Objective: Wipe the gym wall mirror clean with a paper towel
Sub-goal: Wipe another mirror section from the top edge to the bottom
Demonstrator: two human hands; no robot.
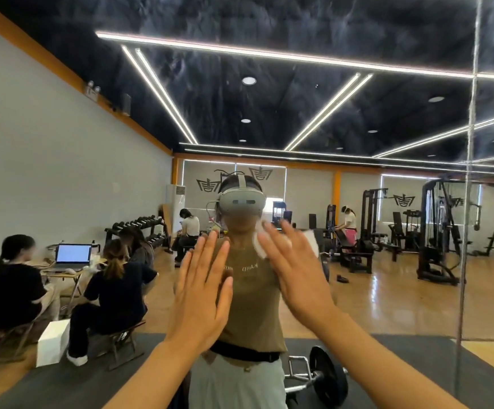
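**Clearance at mirror face**

The mirror (pixel 357 119) is faced directly; its glass blocks all forward travel. 2 hands are raised flat at it: the left hand (pixel 201 287) and, beside it, the right hand (pixel 295 270) with the paper towel (pixel 259 246) under its fingers. A narrow gap is left between them. Glass above and to both sides is unobstructed. A vertical panel seam (pixel 471 143) is noted at the right. A barbell (pixel 325 376) is seen low, reflected or real cannot be told.
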